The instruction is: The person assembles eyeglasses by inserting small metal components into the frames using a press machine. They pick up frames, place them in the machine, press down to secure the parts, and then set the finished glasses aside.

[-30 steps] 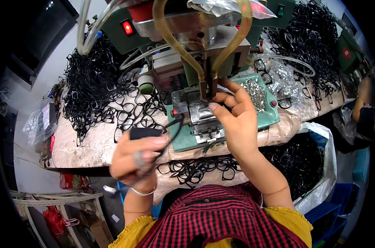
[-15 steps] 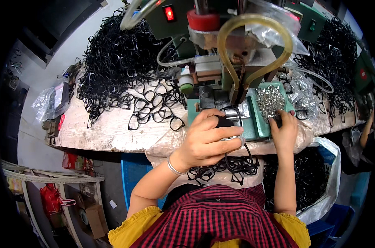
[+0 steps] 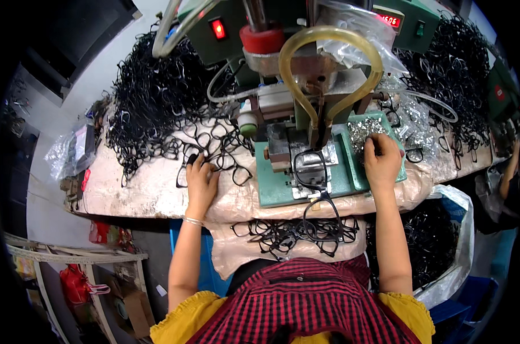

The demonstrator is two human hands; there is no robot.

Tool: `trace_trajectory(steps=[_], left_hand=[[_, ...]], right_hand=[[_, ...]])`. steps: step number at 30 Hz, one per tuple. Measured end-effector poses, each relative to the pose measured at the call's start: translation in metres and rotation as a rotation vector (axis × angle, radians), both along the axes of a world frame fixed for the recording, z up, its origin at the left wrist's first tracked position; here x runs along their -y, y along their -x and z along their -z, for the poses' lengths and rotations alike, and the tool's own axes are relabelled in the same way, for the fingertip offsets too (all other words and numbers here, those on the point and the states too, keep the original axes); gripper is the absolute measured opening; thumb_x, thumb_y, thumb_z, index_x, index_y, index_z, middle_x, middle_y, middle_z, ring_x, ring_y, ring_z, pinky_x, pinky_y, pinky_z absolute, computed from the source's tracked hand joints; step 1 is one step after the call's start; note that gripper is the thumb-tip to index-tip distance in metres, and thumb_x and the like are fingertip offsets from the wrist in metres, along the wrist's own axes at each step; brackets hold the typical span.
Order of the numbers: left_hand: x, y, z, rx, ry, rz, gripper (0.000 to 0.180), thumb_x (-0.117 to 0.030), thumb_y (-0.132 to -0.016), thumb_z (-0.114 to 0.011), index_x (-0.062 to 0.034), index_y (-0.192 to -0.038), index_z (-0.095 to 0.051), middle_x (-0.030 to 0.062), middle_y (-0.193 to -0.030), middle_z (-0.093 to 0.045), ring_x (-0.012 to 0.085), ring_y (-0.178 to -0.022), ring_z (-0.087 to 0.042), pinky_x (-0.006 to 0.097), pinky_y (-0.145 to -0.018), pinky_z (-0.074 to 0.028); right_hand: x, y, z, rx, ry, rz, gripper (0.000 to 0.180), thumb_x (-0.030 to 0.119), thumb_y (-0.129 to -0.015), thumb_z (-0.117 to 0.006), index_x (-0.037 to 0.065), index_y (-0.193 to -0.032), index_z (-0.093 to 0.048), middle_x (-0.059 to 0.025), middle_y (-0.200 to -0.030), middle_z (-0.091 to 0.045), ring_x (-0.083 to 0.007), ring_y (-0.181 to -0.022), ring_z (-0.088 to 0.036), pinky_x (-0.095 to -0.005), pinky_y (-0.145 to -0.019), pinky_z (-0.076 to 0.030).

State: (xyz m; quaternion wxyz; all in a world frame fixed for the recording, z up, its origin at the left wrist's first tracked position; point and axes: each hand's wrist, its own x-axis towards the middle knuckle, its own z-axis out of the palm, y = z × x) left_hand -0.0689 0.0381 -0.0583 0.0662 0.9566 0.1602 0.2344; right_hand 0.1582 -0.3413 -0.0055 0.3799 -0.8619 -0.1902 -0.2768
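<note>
My left hand [image 3: 201, 182] reaches among the loose black eyeglass frames [image 3: 205, 137] on the table's left, its fingers stretched out and a black cover on one fingertip. Whether it touches a frame is hard to make out. My right hand [image 3: 382, 163] dips into a green tray [image 3: 359, 182] of small shiny metal parts [image 3: 366, 129], fingers pinched together; anything between them is hidden. Under the head of the green bench machine [image 3: 283, 189], one black eyeglass frame [image 3: 327, 198] rests without a hand on it. One rim lies on the metal fixture; the other hangs over the front edge.
Tall heaps of black frames [image 3: 151, 97] flank the machine. More frames [image 3: 271, 235] lie on the cloth at my lap. A white sack [image 3: 463, 229] of black pieces stands at my right. The machine's yellowish tube [image 3: 377, 63] loops above the fixture.
My left hand has let go of the eyeglass frame at the machine and moved left to the loose frames. My right hand has shifted slightly up over the metal parts.
</note>
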Motion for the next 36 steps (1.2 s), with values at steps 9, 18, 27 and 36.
trace_trajectory(steps=[9,18,27,36], left_hand=[[-0.114,-0.042,-0.041,0.178,0.23,-0.658,0.038,-0.035,-0.097,-0.047,-0.0034,-0.112,-0.062,0.0235,-0.103,-0.069,0.0413,-0.095,-0.066,0.048,-0.081,-0.051],[-0.044,-0.036,-0.039,0.32,0.399,-0.412,0.037,-0.033,-0.1,-0.047,-0.0042,-0.115,-0.065,0.0187,-0.099,-0.07,0.037,-0.086,-0.067,0.041,-0.076,-0.051],[0.053,-0.07,-0.04,0.67,1.087,0.092,0.027,-0.02,-0.099,-0.059,0.0053,-0.109,-0.064,0.006,-0.092,-0.066,0.0111,-0.078,-0.062,0.025,-0.07,-0.054],[0.114,-0.051,-0.122,0.959,1.004,0.406,0.015,-0.01,-0.1,-0.054,-0.0002,-0.109,-0.061,0.0119,-0.105,-0.067,0.0198,-0.094,-0.064,0.035,-0.087,-0.052]], right_hand=[[0.024,-0.003,0.016,-0.246,-0.3,-0.031,0.015,0.005,-0.084,-0.066,0.001,-0.098,-0.07,-0.0089,-0.091,-0.071,-0.0174,-0.084,-0.065,-0.0291,-0.077,-0.05],[0.076,0.058,0.011,-0.168,-0.225,0.031,0.013,-0.003,-0.083,-0.066,-0.001,-0.095,-0.07,-0.0089,-0.093,-0.068,-0.0196,-0.087,-0.063,-0.0306,-0.083,-0.048],[-0.059,0.046,-0.056,-0.317,-0.607,-0.477,0.025,0.0,-0.078,-0.07,0.0,-0.103,-0.063,-0.0062,-0.091,-0.068,-0.0151,-0.086,-0.063,-0.0277,-0.081,-0.049],[-0.066,0.064,-0.071,-0.509,-0.819,-0.611,0.046,-0.005,-0.079,-0.069,-0.004,-0.121,-0.05,-0.0059,-0.089,-0.065,-0.0102,-0.088,-0.06,-0.024,-0.085,-0.046]])
